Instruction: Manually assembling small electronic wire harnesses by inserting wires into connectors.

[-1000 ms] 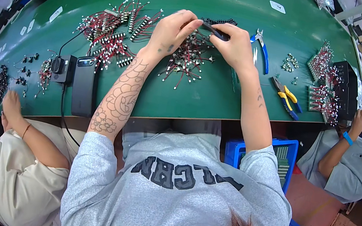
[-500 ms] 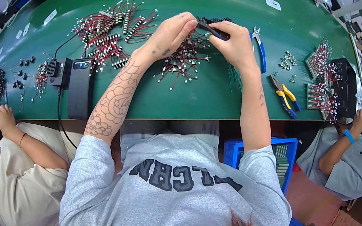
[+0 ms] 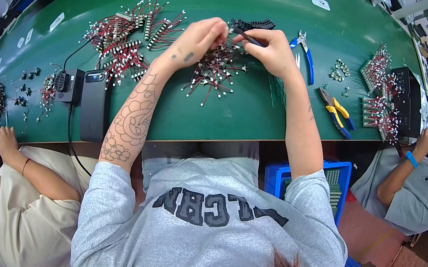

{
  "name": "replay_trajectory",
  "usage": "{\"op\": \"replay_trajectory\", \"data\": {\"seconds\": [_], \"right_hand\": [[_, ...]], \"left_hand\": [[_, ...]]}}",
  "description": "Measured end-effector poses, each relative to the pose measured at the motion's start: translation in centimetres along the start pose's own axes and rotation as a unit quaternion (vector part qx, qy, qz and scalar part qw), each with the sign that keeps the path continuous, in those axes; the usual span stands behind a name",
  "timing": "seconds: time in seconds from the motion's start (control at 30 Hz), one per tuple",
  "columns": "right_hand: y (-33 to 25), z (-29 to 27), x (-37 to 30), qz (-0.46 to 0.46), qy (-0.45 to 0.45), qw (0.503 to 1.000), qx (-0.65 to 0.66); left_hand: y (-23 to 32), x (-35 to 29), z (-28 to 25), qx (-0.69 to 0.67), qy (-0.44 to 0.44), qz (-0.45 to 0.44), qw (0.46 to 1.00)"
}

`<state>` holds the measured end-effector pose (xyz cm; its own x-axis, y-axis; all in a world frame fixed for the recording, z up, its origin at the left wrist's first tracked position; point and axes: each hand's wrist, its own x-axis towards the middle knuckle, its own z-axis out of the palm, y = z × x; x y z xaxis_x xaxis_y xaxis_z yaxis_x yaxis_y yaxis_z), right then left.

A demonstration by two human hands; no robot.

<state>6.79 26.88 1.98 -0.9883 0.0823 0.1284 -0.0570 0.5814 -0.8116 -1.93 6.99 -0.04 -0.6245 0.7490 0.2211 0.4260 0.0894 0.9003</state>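
Left hand (image 3: 201, 38) and right hand (image 3: 275, 54) are parted slightly further than earlier. Near the wired pile (image 3: 212, 70), a dark tool (image 3: 252, 39) is gripped by the right; whether anything is pinched by the left cannot be told. Small-part handling seems underway; steady alignment seems needed.

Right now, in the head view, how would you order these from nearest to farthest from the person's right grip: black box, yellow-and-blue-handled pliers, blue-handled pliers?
From the right grip:
1. Blue-handled pliers: just to its right.
2. Yellow-and-blue-handled pliers: to the right and closer to the person's body.
3. Black box: farthest right of the three.
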Motion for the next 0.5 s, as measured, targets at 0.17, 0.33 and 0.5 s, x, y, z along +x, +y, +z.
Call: {"op": "replay_trajectory", "data": {"seconds": [0.17,0.33,0.5], "right_hand": [[-0.4,-0.2,-0.1,-0.013,0.002,0.995,0.095],[-0.6,-1.3,0.1,0.021,-0.072,0.969,0.237],[-1.0,-2.2,-0.8,0.026,-0.075,0.947,0.311]], "left_hand": [[0.2,-0.2,-1.3,-0.079,0.016,-0.027,0.996],[0.6,-0.3,-1.1,0.087,0.077,0.093,0.989],[0.3,-0.9,-0.5,0.113,0.028,0.092,0.989]]}}
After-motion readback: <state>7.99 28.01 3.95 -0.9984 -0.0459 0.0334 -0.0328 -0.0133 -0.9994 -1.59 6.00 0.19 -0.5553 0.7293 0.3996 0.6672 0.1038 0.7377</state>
